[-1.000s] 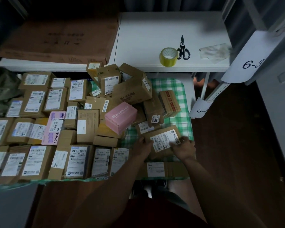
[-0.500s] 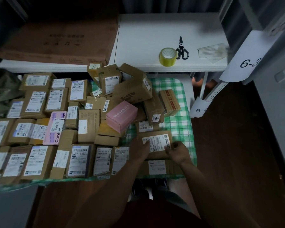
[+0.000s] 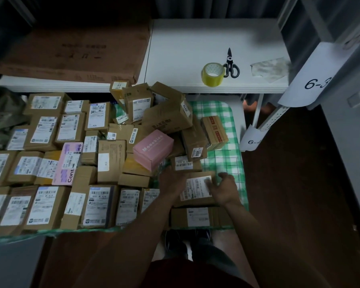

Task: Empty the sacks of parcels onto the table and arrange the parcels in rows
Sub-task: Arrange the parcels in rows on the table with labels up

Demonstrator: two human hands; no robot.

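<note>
A brown cardboard parcel with a white shipping label (image 3: 196, 189) lies flat near the front right corner of the table covered in a green-and-white checked cloth (image 3: 224, 163), and both hands are on it. The left hand (image 3: 170, 180) lies against the parcel's left edge with its fingers lying along that side; how far they are spread cannot be told, because the hand is dark and partly blurred. The right hand (image 3: 221, 189) rests on the parcel's right end, fingers loosely curled over the label's edge and the thumb raised apart from them; whether they actually pinch the box is unclear. Just in front of this parcel, at the table's front edge, lies another flat brown box with a white label (image 3: 197, 217). To the left, labelled brown parcels stand in tidy rows (image 3: 50, 173) across the cloth. Behind the hands a loose heap of boxes remains, with a pink rectangular carton (image 3: 153, 149) tilted on top and a large brown box (image 3: 167, 115) leaning behind it. On the white shelf (image 3: 185, 48) beyond sit a roll of yellow packing tape (image 3: 213, 74) and black-handled scissors (image 3: 230, 65) just beside it, touching or nearly so.
</note>
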